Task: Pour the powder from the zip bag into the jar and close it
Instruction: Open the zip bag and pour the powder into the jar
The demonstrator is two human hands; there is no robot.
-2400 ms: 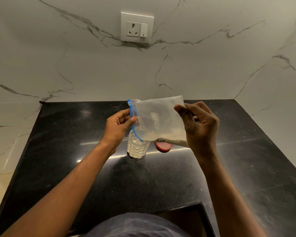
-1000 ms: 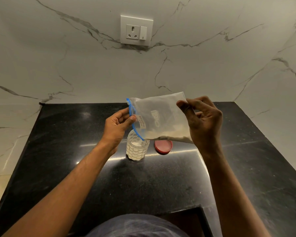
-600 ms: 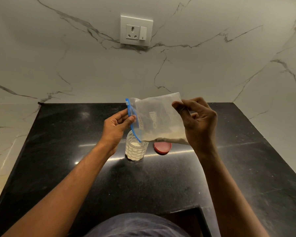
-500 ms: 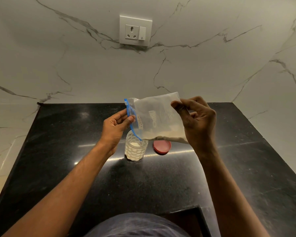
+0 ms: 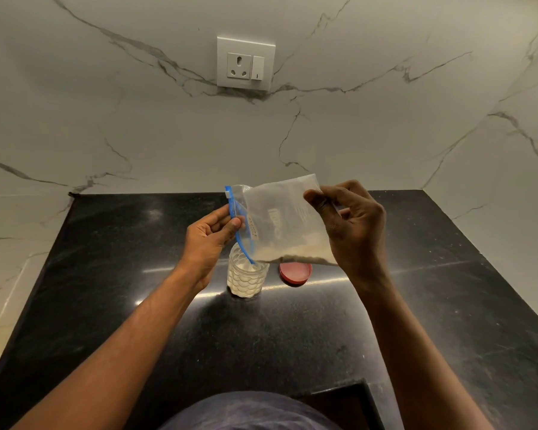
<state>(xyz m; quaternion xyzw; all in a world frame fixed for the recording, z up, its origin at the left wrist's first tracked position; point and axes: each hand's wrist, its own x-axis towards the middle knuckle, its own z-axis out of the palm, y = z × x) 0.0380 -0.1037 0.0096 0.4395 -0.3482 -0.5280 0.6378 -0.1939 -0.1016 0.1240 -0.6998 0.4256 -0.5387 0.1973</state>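
Black granite countertop (image 5: 292, 336) runs under everything, marble wall w/ a socket plate (image 5: 246, 63) behind. Above the counter, the zip bag (image 5: 280, 218) is held sideways between both hands, its blue zip edge (image 5: 238, 231) pointing down-left, lowest corner sitting at or just inside the mouth of the glass jar (image 5: 247, 277). Left hand (image 5: 210, 237) is pinched on the bag's zip end; right hand (image 5: 351, 228) is pinched on the opposite, closed end, raised a bit higher. Hands are apart, bag stretched btwn them.

Progress, as I judge it: pour is well underway. Jar looks mostly filled w/ pale powder; a thin band of powder (image 5: 295, 252) lies along the bag's lower edge, so some is left to tip out. Red lid (image 5: 295, 273) lies flat on the counter just right of the jar, not on yet. Left to do: empty the remainder, put bag aside, fit lid.
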